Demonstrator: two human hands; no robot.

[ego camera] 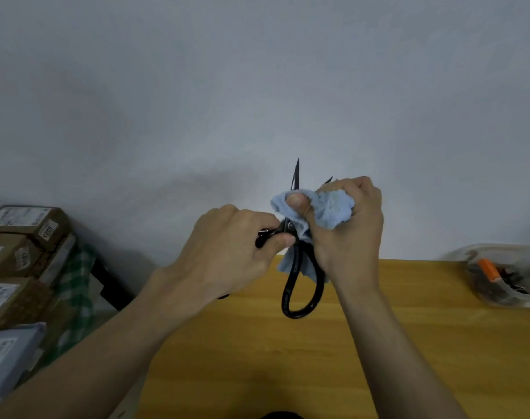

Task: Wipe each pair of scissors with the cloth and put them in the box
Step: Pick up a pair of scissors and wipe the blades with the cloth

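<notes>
Above the table (408, 328), left hand (227, 255) grips scissors (300, 285); right hand (351, 225) clutches cloth (333, 210); box label "6023" (47, 231).

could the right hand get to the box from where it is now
Probably yes: the box sits on the table to the right of the right hand with nothing between, but that hand is gripping the cloth.

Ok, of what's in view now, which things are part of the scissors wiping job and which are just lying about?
Part of the job:
- black scissors, held by the left hand
- blue cloth, gripped in the right hand around the blades
- clear box at the table's right edge

Lying about:
- cardboard boxes stacked left of the table
- green checked fabric beside them
</notes>
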